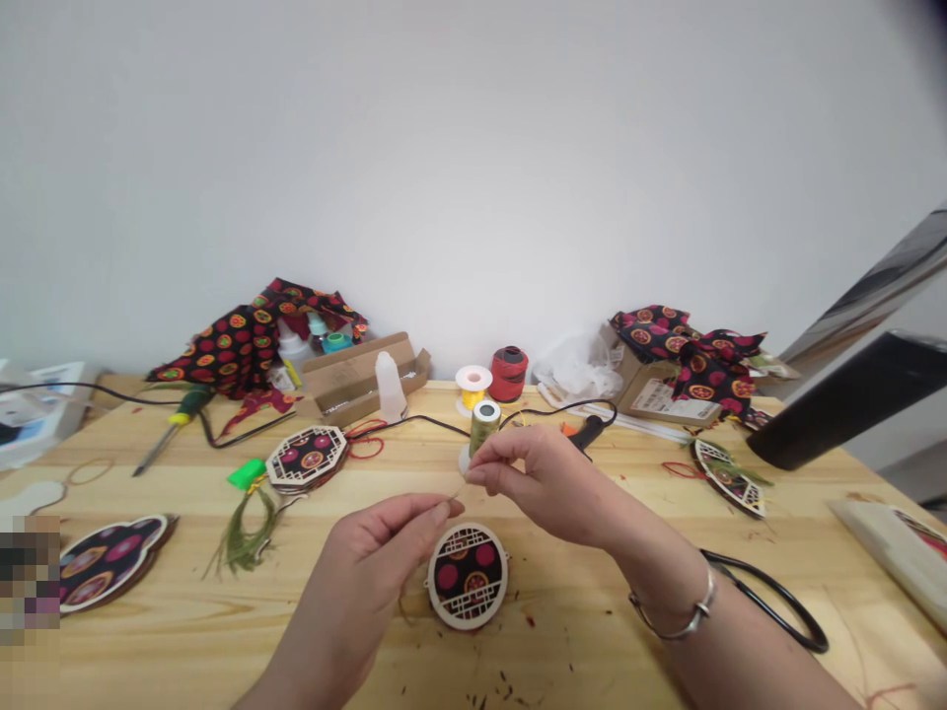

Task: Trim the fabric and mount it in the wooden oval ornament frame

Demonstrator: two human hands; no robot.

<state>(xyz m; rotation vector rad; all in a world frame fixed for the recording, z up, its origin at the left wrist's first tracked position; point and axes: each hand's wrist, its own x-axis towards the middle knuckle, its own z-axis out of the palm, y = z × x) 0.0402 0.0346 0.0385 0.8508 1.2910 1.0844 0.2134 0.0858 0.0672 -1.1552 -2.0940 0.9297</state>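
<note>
My left hand [400,542] is closed in a pinch on one part of a thin thread [459,491]. The same thread runs up to my right hand [544,483], whose thumb and fingertips are also pinched together on it. Just behind the right fingers stands an olive-green thread spool [484,430], its base partly covered by the hand. Below both hands lies a round ornament [468,577] with a pale lattice frame over dark patterned fabric. Neither hand touches the spool as far as I can see.
Left are an octagonal ornament [307,460], a green tassel [252,528] and a screwdriver [174,429]. At the back stand a white bottle [389,388], a red thread spool [509,375] and a cardboard box [359,380]. Right are a black cylinder [850,399] and black-handled scissors [776,597].
</note>
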